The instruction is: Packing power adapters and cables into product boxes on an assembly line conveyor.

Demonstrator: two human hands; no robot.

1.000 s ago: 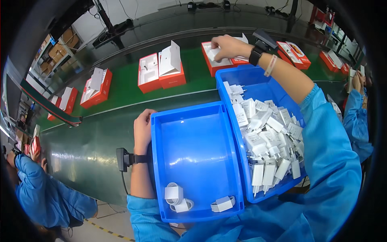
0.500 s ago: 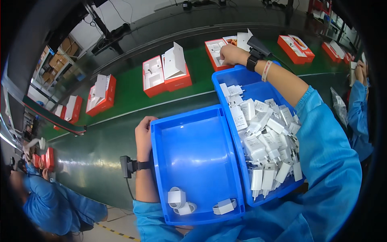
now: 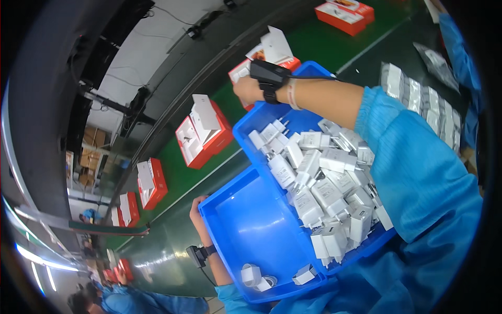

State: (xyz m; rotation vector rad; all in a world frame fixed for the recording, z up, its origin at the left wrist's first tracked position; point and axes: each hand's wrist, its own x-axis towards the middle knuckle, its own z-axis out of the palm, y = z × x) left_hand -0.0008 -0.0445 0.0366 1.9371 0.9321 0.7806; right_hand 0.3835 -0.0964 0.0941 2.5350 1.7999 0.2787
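Note:
My right hand (image 3: 247,91) reaches over an open red box (image 3: 293,64) with a raised white flap. Its fingertips are hidden, so whether they hold anything does not show. Under that forearm lies a deep blue bin (image 3: 316,70) heaped with white plug chargers (image 3: 324,193). Beside it on the left stands a shallower blue tray (image 3: 256,220), with a few coiled white cables (image 3: 252,275) along its near side. My left hand (image 3: 197,212) is closed on this tray's outer left edge, its fingers partly hidden by the wall.
More open red boxes (image 3: 213,148) stand in a row along the green belt (image 3: 175,180). One red box (image 3: 345,20) lies farther right. Bagged white items (image 3: 418,97) are stacked at my right. Co-workers in blue (image 3: 136,299) sit at the lower left.
My view has turned, so the boxes and bins appear tilted and the stacked bags have come into sight. The right hand stays at the same red box; the left stays at the tray's edge.

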